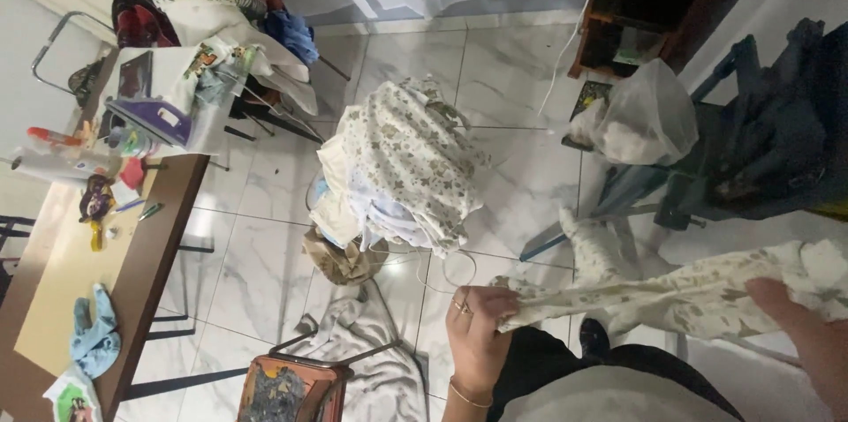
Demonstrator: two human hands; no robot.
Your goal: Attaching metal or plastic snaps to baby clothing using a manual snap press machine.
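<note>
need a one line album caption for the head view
Both hands, left hand and right hand, stretch a floral cloth above a marble floor beside a heaped laundry pile.

White marble-tile floor (265, 254), wooden table (62, 272)

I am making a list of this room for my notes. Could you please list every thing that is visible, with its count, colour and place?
floral cloth: one, cream with olive print, stretched between both hands
laundry pile: one, cream and white, centre of the floor
grey cloth: one, on the floor below the pile
wooden table: one, brown, left side
blue cloth: one, on the table
iron: one, purple and white, on the ironing board at upper left
plastic bag: one, clear, upper right
dark chair: one, right side
left hand: one, with a ring and a bracelet, gripping the cloth end
right hand: one, gripping the cloth at the right edge
</note>
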